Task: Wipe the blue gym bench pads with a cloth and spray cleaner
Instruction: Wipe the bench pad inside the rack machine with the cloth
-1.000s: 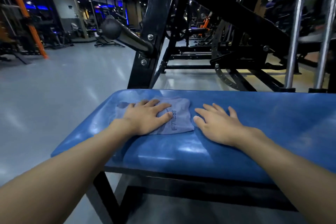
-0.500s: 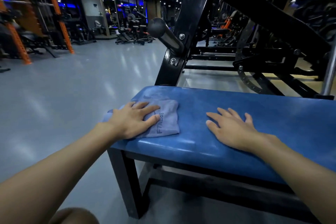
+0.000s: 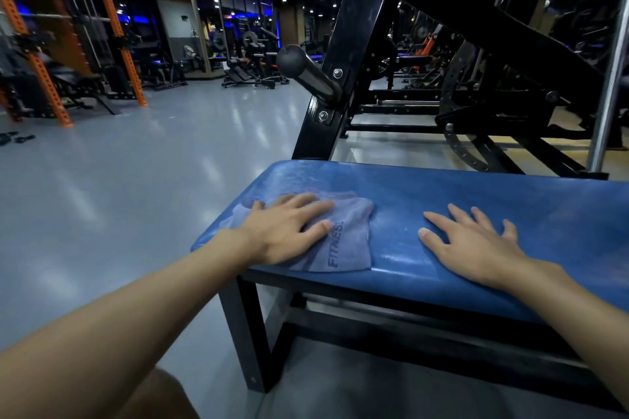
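The left hand (image 3: 289, 226) lies flat with fingers spread, pressing the cloth (image 3: 343, 241) on the left end of the blue pad (image 3: 442, 190). The right hand (image 3: 473, 245) rests flat and spread on the bare pad. Push firmly, right up to the edge. No spray cleaner shows.

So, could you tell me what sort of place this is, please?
A gym, most likely: a blue padded bench in front, orange racks further off, and black weight machines behind it.
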Tool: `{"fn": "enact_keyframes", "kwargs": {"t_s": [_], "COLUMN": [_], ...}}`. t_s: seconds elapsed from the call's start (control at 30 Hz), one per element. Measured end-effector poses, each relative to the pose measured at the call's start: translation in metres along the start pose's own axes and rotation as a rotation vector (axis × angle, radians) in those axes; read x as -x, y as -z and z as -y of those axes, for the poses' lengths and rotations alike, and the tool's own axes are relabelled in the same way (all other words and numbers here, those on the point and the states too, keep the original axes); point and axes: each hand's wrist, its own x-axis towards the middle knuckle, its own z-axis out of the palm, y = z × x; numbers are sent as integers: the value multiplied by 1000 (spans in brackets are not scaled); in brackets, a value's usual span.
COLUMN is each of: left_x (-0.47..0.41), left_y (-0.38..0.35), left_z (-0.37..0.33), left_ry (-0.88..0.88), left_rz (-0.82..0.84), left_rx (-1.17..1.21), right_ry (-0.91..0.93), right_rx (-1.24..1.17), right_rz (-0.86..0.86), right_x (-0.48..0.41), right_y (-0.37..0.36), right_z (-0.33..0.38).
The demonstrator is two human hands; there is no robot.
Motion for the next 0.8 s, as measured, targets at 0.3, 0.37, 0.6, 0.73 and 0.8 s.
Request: {"fn": "enact_keyframes", "kwargs": {"t_s": [0.3,0.37,0.6,0.73,0.8], "left_x": [-2,-6,-19,-32,-35], "left_y": [-12,-12,-13,-17,-14], "left_z": [-3,-15,-82,-120,-124], "left_ry": [20,9,-58,-98,-116], "left_rz": [-27,-25,-3,-2,22], "left_rx": [-49,-51,-54,-50,-20], "right_ry": [-6,6,15,-26,-31], "right_rx": [-30,-75,-106,-141,-154], "right_rz": [-18,-41,-165,-195,-208], "right_x": [1,1,14,24,29], "right_y": [-5,-4,5,16,20], "right_z": [-1,-3,-23,-36,-35]}}
